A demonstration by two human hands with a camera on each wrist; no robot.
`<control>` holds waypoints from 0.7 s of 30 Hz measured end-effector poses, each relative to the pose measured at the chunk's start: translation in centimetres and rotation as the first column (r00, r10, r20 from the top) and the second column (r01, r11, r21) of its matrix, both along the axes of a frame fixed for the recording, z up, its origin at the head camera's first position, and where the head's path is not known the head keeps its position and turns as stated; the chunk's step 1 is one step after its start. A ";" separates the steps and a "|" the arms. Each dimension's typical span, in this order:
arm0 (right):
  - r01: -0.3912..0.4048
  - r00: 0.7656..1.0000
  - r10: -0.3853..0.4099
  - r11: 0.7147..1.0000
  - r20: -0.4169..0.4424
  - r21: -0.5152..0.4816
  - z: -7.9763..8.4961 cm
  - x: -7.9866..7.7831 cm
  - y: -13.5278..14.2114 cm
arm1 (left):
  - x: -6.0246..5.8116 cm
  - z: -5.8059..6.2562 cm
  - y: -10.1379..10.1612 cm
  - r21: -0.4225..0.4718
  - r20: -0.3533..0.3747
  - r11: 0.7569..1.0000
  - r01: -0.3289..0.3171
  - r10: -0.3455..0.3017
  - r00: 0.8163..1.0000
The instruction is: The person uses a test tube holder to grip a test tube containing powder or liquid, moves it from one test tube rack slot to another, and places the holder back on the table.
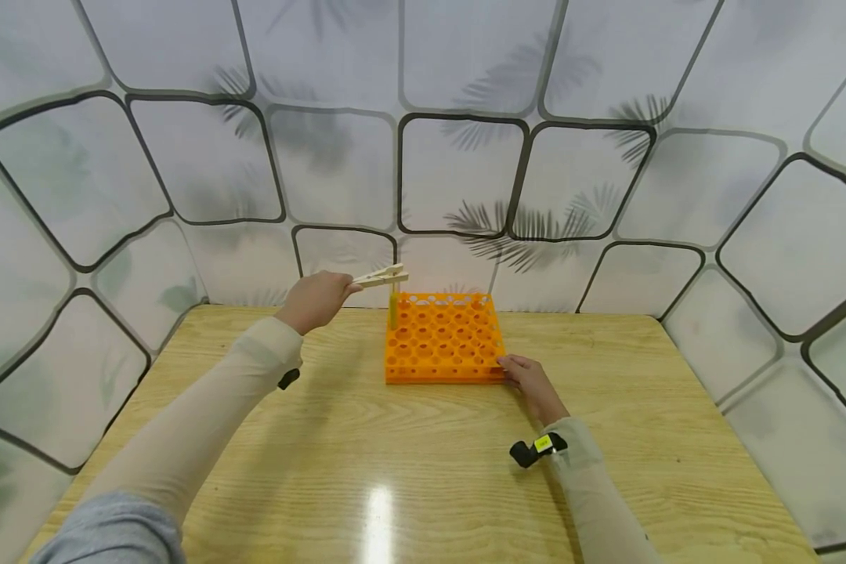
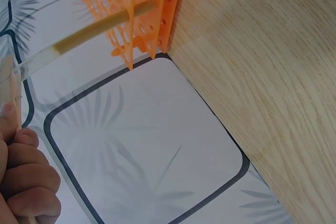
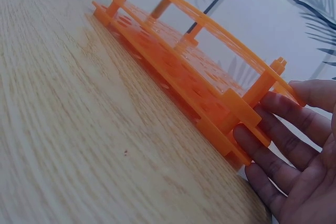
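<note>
Left hand [image 1: 317, 301] gripping the wooden test-tube clamp [image 1: 382, 276], right hand [image 1: 534, 384] pinching the orange test-tube rack [image 1: 437, 381] at its near right corner: sideways pull could crack the test tube [image 1: 394, 310].

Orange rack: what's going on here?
A person is handling a tube at the rack. The left hand holds a wooden clamp, which is at the top end of a test tube with yellowish contents. The tube's lower part sits inside the orange rack, at the far left corner. The right hand holds the rack's near right corner. The rack stands on the wooden table.
</note>
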State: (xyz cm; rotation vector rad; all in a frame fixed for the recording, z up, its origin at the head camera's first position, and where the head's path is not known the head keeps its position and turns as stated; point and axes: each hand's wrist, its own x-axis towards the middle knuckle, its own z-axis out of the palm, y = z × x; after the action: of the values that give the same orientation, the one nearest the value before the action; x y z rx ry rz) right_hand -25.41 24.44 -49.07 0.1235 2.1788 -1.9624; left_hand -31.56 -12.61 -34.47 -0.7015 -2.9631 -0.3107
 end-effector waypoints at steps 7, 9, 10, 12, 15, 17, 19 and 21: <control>-0.007 1.000 0.007 1.000 0.005 -0.014 1.0 0.4 -0.3 | 0.0 0.0 -0.1 -0.003 -0.010 1.000 0.002 -0.002 1.000; -0.010 1.000 0.010 1.000 0.007 -0.013 1.6 0.6 -0.5 | 0.1 0.0 -0.1 -0.004 -0.012 1.000 0.004 -0.004 1.000; -0.009 1.000 0.009 1.000 0.008 -0.012 1.8 0.8 -0.6 | 0.1 0.0 -0.1 -0.003 -0.012 1.000 0.004 -0.004 1.000; -0.011 1.000 0.011 1.000 0.011 -0.008 2.2 1.0 -0.8 | 0.1 0.0 -0.2 -0.005 -0.011 1.000 0.001 -0.001 1.000; -0.008 1.000 0.008 1.000 0.016 -0.006 2.5 1.2 -1.0 | 0.2 -0.1 -0.2 -0.003 -0.008 1.000 0.000 0.000 1.000; -0.006 1.000 0.007 1.000 0.018 -0.006 2.5 1.2 -1.0 | 0.3 0.0 -0.2 -0.001 -0.004 1.000 -0.002 0.002 1.000; -0.005 1.000 0.005 1.000 0.017 -0.010 2.5 1.2 -1.0 | 0.4 0.0 -0.3 0.006 0.003 1.000 -0.001 0.001 1.000; -0.006 1.000 0.007 1.000 0.015 -0.013 2.4 1.2 -1.0 | 0.5 0.0 -0.4 0.014 0.009 1.000 0.001 -0.001 1.000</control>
State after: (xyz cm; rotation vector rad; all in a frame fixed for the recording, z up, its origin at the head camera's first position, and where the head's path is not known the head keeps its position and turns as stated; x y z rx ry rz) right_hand -24.23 23.47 -46.69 0.1290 2.1542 -1.9647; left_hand -31.10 -13.04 -34.52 -0.7013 -2.9658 -0.3352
